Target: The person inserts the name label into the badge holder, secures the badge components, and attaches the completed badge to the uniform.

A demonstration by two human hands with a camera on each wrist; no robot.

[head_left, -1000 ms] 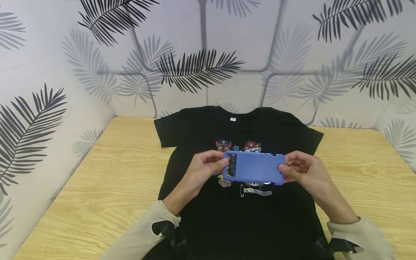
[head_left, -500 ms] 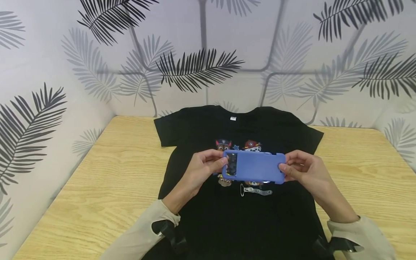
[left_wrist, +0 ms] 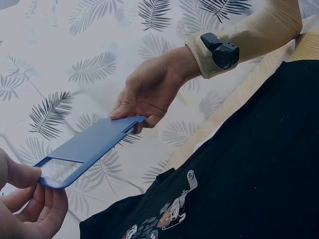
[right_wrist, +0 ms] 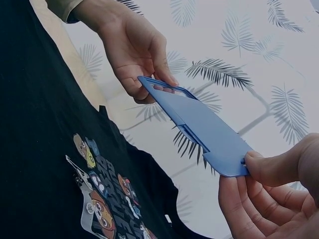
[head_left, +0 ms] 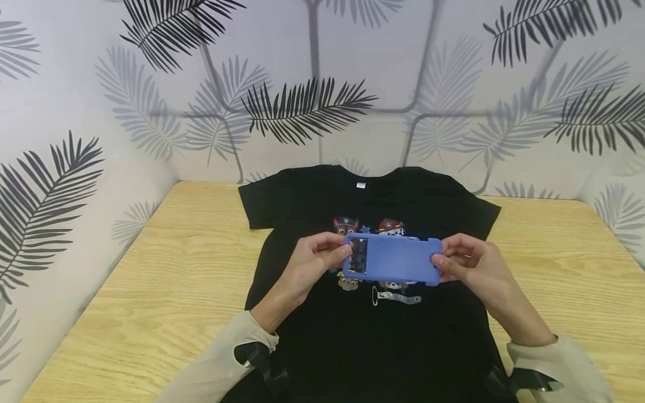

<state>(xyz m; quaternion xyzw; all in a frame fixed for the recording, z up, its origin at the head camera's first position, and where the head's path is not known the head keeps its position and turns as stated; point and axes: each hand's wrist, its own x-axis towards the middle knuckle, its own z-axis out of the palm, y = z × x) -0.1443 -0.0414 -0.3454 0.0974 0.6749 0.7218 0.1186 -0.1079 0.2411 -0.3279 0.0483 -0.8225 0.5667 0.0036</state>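
A flat blue plastic card holder [head_left: 400, 258] is held level above the shirt, its sliding part drawn out lengthwise. My left hand [head_left: 317, 260] pinches the end with the window opening, thumb on top and fingers beneath. At the opposite end my right hand [head_left: 473, 266] grips the holder between thumb and curled fingers. The dark shirt shows through the window. Below it, a badge clip [head_left: 395, 296] with a clear strap lies on the black T-shirt [head_left: 383, 347]. In the left wrist view the card holder [left_wrist: 97, 142] stretches between both hands.
The T-shirt is spread over a wooden table [head_left: 166, 280], with cartoon dog faces [head_left: 346, 225] printed on its chest. A white cloth [head_left: 282, 56] with leaf patterns hangs behind the table. Black cameras sit on both wrists.
Almost nothing differs; both hands keep their grip on the card holder, and its left end has edged very slightly to the left.
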